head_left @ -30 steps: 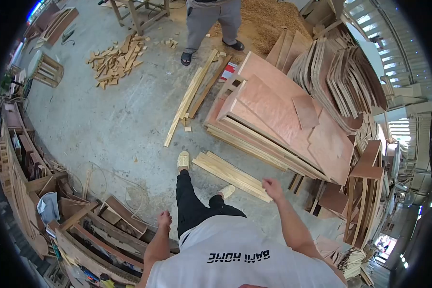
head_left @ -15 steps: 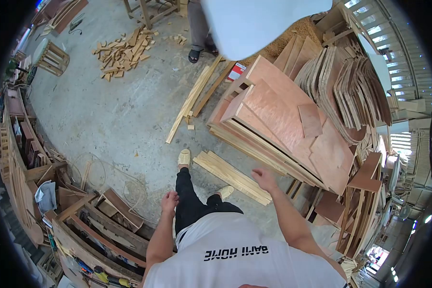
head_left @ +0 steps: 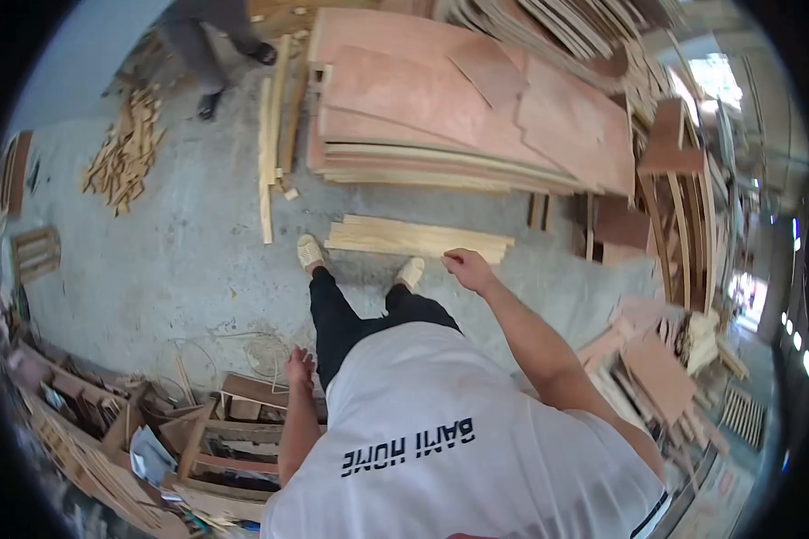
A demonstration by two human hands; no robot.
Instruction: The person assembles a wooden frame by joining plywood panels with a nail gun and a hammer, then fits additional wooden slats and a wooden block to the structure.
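Observation:
My left hand (head_left: 301, 368) hangs by my left thigh, empty, its fingers loosely bent and a little apart. Out in front of my right side, my right hand (head_left: 467, 268) has its fingers curled in, and no object shows in it. From this view it overlaps the near edge of a row of pale wooden planks (head_left: 395, 237) lying on the concrete floor; contact cannot be made out. My feet in light shoes stand just on the near side of those planks.
Beyond the planks rises a stack of reddish plywood panels (head_left: 404, 90). Long strips (head_left: 267, 171) lie left of it, with a heap of wood offcuts (head_left: 126, 157) farther left. Another person's legs (head_left: 198, 58) stand at the back. Wooden frames (head_left: 234, 436) crowd the lower left.
My view and body have turned to the right, so the plank row now lies nearly crosswise. My right hand's fingers have curled in more. A large pale sheet has shifted to the upper left.

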